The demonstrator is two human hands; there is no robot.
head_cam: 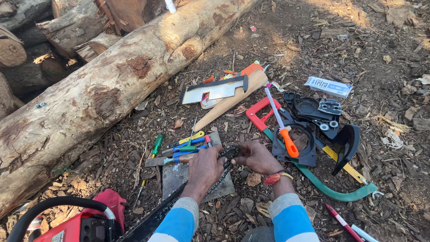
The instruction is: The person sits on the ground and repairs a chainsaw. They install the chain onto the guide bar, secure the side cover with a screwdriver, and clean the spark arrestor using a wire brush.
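Both hands are down at the tip of the chainsaw guide bar point(154, 217), which runs from the red chainsaw body point(78, 224) at the bottom left up toward the middle. The left hand point(205, 168) is clenched over the saw chain point(230, 152) right at the bar nose, and the right hand point(256, 157) pinches the same chain from the other side, fingers curled on it. The bar tip sits over a flat grey metal plate point(177, 177) lying on the bark-chip ground.

Just beside the left hand there's a little pile of screwdrivers point(188, 145) with blue, yellow and green handles, plus one green-handled one point(156, 144) slightly apart. Right of the right hand is a file with an orange handle point(290, 143), lying across a black plastic cover point(309, 110). A red hacksaw frame point(257, 112) and a hatchet with a wooden handle point(228, 101) lie further up. A big peeled log point(112, 85) crosses the upper left, and a white box point(328, 86) lies well apart on the right.
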